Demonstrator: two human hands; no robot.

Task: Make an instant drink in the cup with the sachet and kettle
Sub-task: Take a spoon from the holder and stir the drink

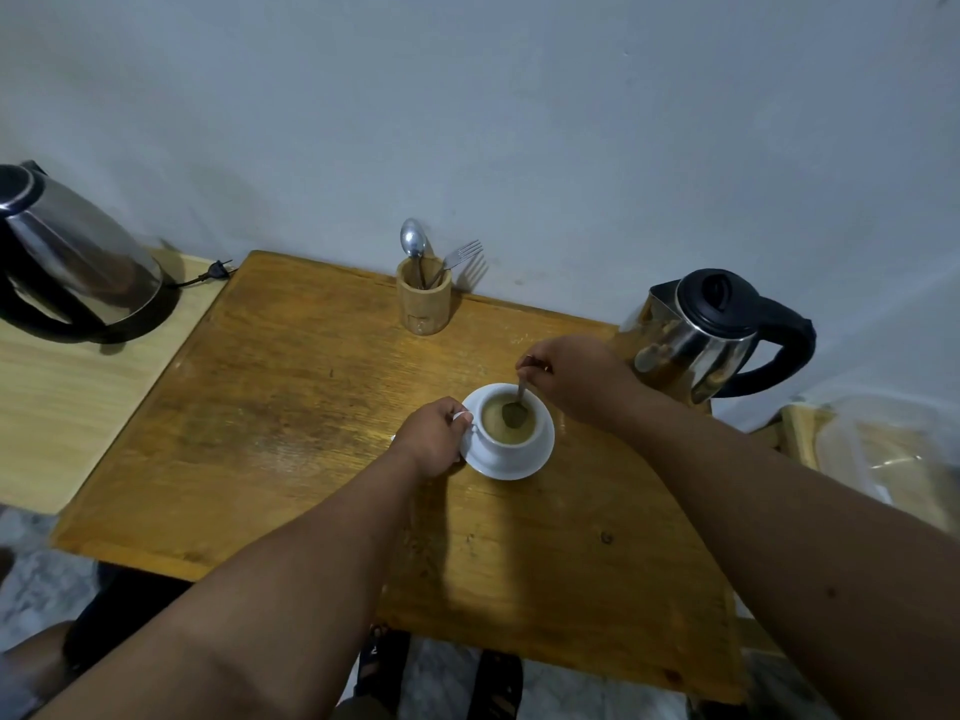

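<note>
Head view: left hand (pixel 430 443) is pinching the handle of the white cup (pixel 508 431), which is sitting on its saucer (pixel 540 457) on the wooden table (pixel 291 407). Right hand (pixel 569 374) is gripping a teaspoon (pixel 517 405), bowl dipping into the light-brown drink just below the fingers. Steel kettle (pixel 711 335) is standing right behind that hand.

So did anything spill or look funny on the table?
No spill shows. The cup sits upright on its saucer, and the table around it looks dry. One oddity: the left kettle's plug lies loose, not plugged in.
</note>
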